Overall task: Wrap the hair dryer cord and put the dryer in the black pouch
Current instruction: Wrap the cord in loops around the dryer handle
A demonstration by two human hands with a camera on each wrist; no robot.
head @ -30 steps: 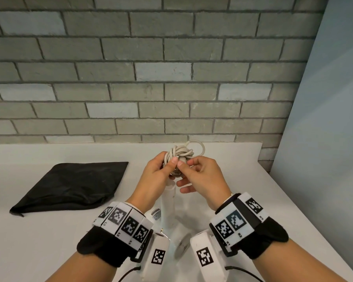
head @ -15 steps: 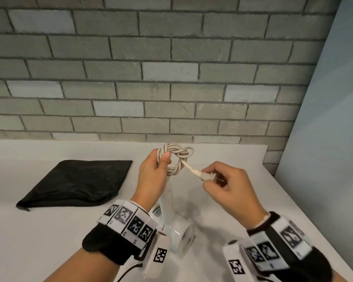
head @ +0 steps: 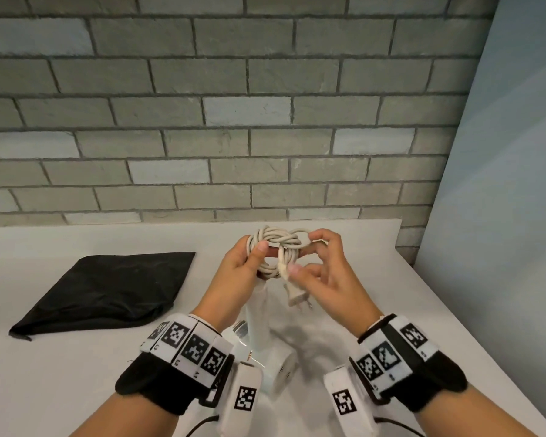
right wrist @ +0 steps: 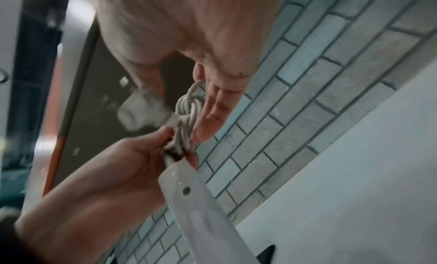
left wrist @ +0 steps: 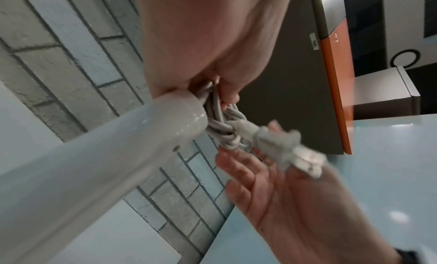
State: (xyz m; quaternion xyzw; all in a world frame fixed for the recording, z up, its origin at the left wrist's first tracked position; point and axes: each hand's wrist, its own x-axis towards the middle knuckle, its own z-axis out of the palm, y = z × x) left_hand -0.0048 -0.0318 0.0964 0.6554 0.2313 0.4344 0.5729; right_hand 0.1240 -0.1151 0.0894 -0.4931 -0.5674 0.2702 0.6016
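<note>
The white hair dryer (head: 276, 367) stands on its head on the white table (head: 60, 389), handle (head: 259, 310) pointing up. My left hand (head: 249, 257) grips the coiled cord (head: 275, 239) at the handle's top, thumb across the loops. My right hand (head: 309, 257) pinches the coil's right side, and the plug (head: 297, 298) hangs loose below it. The black pouch (head: 108, 288) lies flat to the left. In the left wrist view the handle (left wrist: 106, 156), coil (left wrist: 220, 126) and blurred plug (left wrist: 283, 148) show. In the right wrist view the coil (right wrist: 189, 107) sits between both hands.
A grey brick wall (head: 234, 121) runs along the table's far edge. A pale blue panel (head: 501, 216) closes off the right side, just past the table's right edge (head: 454, 310). Bare table surface lies in front of the pouch.
My right hand, which had drawn the plug end out to the right, has come back to the coil. The plug now dangles under it. The left hand has kept its grip.
</note>
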